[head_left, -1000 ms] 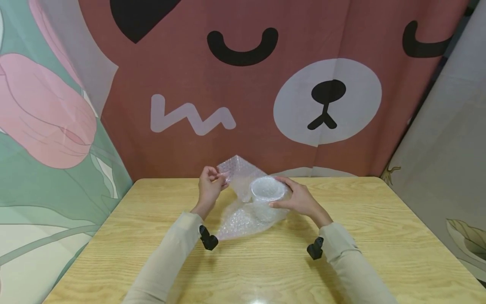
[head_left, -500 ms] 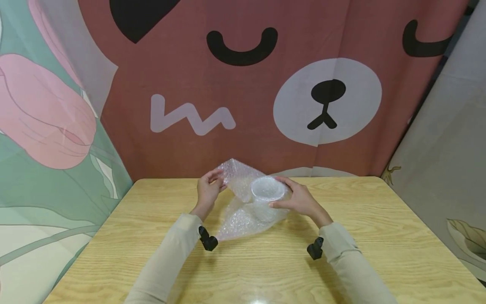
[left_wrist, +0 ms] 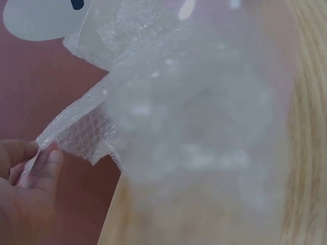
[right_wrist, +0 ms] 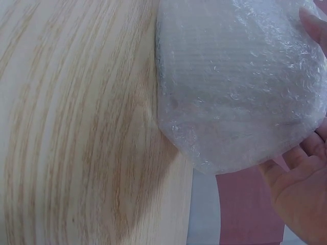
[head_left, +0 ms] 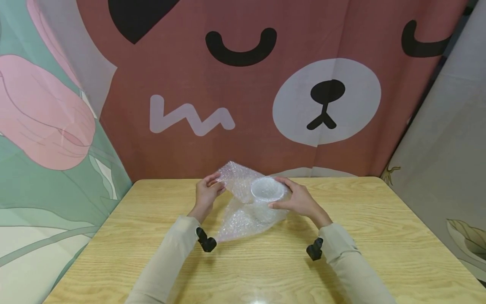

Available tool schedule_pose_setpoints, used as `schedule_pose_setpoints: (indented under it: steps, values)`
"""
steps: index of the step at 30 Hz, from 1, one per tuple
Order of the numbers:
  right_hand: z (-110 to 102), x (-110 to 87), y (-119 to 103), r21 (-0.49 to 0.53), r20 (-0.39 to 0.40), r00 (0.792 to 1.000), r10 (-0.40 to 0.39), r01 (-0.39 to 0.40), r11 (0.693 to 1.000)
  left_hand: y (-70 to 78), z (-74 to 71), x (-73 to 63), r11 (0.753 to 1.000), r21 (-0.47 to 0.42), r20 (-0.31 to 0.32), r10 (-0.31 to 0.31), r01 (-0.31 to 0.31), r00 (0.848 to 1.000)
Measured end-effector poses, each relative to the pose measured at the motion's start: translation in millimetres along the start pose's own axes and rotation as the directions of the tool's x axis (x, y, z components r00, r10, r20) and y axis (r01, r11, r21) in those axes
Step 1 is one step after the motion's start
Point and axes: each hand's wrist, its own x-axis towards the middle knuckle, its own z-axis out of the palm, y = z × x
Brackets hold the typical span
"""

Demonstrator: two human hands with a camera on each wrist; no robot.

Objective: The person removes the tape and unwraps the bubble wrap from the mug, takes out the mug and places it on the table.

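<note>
A round white container point(head_left: 267, 188), perhaps a cup or bowl, stands near the back of the table with its rim upward. Clear bubble wrap point(head_left: 237, 219) lies round its sides, one loose flap to the left and another toward the front. My right hand point(head_left: 298, 198) grips the container from the right through the wrap. With my left hand point(head_left: 206, 193) I pinch the edge of the back-left flap. In the left wrist view the flap's edge passes between thumb and fingers, while a blurred layer of wrap covers much of the picture.
A pale wooden table point(head_left: 341, 236) carries everything. Directly behind its back edge hangs a reddish-brown curtain point(head_left: 190, 152) with a bear print. A flowered curtain borders the left side and a grey one the right.
My left hand has shifted slightly left and down along the flap, its fingers extending a little more. The flap's top corner has come lower and to the left. My right hand keeps still.
</note>
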Motion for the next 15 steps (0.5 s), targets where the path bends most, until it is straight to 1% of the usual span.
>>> schedule_pose_setpoints:
  steps: [5,8,15]
  values:
    - [0.4,0.5,1.7,-0.008,-0.003,1.000,0.002,-0.002,1.000,-3.4,-2.6,1.1,0.997,-0.022,0.013,-0.074,0.074,0.997]
    - [0.5,0.7,2.0,-0.014,-0.006,1.000,0.002,-0.002,1.000,-5.9,-4.2,2.0,0.993,-0.042,0.029,-0.106,0.107,0.994]
    - [0.5,0.8,0.7,-0.015,-0.007,1.000,0.009,-0.009,1.000,-10.4,-8.0,2.9,0.982,-0.081,0.101,-0.163,0.172,0.981]
